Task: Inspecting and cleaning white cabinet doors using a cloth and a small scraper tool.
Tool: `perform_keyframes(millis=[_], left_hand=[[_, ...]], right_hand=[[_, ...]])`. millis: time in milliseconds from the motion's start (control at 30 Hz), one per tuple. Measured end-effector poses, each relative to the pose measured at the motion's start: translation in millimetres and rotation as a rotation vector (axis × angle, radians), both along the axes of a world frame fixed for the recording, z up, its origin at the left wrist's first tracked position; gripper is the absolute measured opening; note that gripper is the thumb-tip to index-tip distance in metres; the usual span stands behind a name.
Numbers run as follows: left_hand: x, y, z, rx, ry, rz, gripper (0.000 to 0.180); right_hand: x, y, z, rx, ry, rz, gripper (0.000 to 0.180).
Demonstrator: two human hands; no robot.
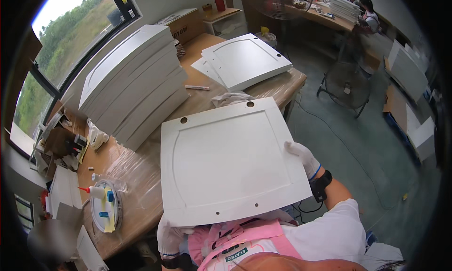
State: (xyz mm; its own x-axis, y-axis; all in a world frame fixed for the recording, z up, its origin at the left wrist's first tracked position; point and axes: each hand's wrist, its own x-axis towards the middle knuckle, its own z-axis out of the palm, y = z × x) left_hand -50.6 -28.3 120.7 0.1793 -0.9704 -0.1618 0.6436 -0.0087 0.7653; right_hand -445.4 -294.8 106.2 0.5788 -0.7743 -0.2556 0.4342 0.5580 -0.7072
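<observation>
A white panel, shaped like a cabinet door with a curved groove, is held up in front of my body. Two large round holes sit near its far edge and two small ones near its close edge. My right hand, in a white knit glove, grips the panel's right edge with the thumb on top. At the near left corner my left hand, gloved too, holds the panel from below; most of its fingers are hidden. Past the panel, a grey-white cloth lies on the film-covered table.
A tall stack of white panels stands left; a smaller stack sits at the far table corner. A round lid with a red-tipped bottle and blue blocks is at near left. A floor fan and cable are right. People work far back.
</observation>
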Motion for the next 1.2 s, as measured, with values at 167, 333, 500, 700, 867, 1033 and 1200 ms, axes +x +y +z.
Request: perform_keyframes(millis=[167,333,500,700,867,1033,1200], left_hand=[[1,-45,0,0.038,-0.024,-0.091,0.051],[-3,-35,-4,0.051,-0.009,-0.056,0.048],[2,-9,-16,0.093,0.034,0.043,0.046],[-2,5,-11,0.26,0.023,0.239,0.044],[9,10,-12,0.289,0.032,0.282,0.044],[28,4,-28,0.185,0.031,0.181,0.046],[47,-18,-35,0.018,0.208,0.026,0.046]], right_hand=[[-40,-15,26,-0.083,-0.07,-0.37,0.05],[-8,-121,14,-0.151,-0.167,-0.51,0.041],[57,-259,1,-0.156,-0.194,-0.602,0.027],[106,-340,-20,-0.238,0.036,-0.602,0.031],[122,-329,-1,-0.159,0.32,-0.469,0.035],[94,-323,78,-0.177,0.621,-0.108,0.027],[168,-231,213,-0.94,0.699,-0.111,0.029]])
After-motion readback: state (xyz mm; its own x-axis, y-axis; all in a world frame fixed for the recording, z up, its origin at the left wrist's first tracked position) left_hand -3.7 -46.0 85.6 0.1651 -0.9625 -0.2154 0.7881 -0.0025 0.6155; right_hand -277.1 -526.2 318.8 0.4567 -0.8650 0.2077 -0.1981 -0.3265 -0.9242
